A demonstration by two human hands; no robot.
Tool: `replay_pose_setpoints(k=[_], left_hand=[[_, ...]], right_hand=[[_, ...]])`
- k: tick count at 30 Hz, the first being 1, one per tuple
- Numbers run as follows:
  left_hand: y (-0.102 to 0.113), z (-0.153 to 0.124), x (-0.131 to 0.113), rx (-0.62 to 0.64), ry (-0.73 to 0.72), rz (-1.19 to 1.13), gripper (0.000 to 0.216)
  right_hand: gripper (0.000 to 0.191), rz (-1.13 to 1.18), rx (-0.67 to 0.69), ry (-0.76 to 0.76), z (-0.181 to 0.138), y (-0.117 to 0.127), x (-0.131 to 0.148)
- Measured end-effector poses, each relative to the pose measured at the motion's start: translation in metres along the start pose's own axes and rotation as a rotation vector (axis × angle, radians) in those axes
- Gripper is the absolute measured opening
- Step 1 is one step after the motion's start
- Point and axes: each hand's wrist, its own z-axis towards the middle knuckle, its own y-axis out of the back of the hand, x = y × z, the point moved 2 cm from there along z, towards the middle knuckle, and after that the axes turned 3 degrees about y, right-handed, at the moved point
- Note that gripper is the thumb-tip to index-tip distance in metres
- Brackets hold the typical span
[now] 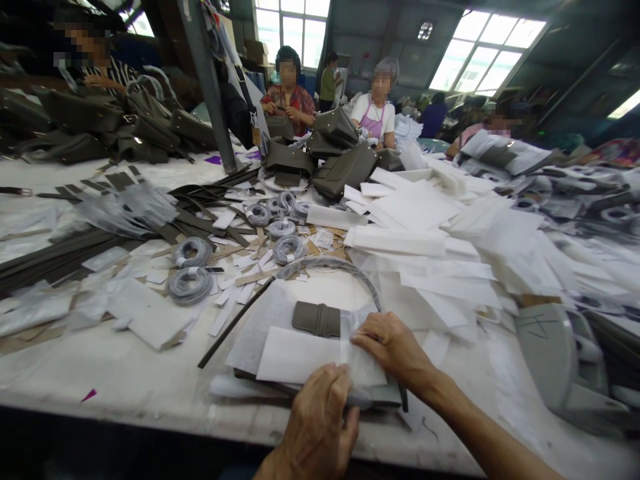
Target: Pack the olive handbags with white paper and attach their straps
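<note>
A flat grey bag piece [317, 319] lies near the front edge of the white table [125, 373], mostly covered by a white paper sheet [295, 357]. My left hand [320, 417] curls over the near edge of that sheet and the piece under it. My right hand [393, 347] rests on a thin translucent wrap [361, 363] at the sheet's right side, fingers bent and pressing down. A grey curved strap [340, 268] arcs just behind the piece. A dark strip [235, 323] runs diagonally to its left.
White foam and paper sheets [425, 227] are heaped to the right. Coiled grey cords [190, 283] and dark straps [60, 253] lie left. Finished olive bags [340, 167] stand at the back, where several other people sit working. A grey moulded part [550, 353] sits far right.
</note>
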Motion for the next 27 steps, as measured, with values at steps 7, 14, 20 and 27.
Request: replay_pose_setpoints(k=[7, 14, 20, 27], left_hand=[[0.000, 0.005, -0.003, 0.090, -0.056, 0.042, 0.041], [-0.001, 0.005, 0.000, 0.082, -0.101, 0.115, 0.038], [-0.001, 0.006, -0.001, 0.081, -0.130, 0.200, 0.036], [-0.003, 0.008, -0.003, 0.094, -0.180, 0.253, 0.037]], right_hand=[[0.019, 0.001, -0.028, -0.112, 0.008, -0.009, -0.013], [0.015, -0.050, -0.027, 0.064, 0.016, -0.008, -0.010], [0.019, 0.015, 0.038, 0.001, 0.024, -0.014, -0.016], [0.020, 0.056, 0.043, -0.045, 0.030, -0.016, -0.023]])
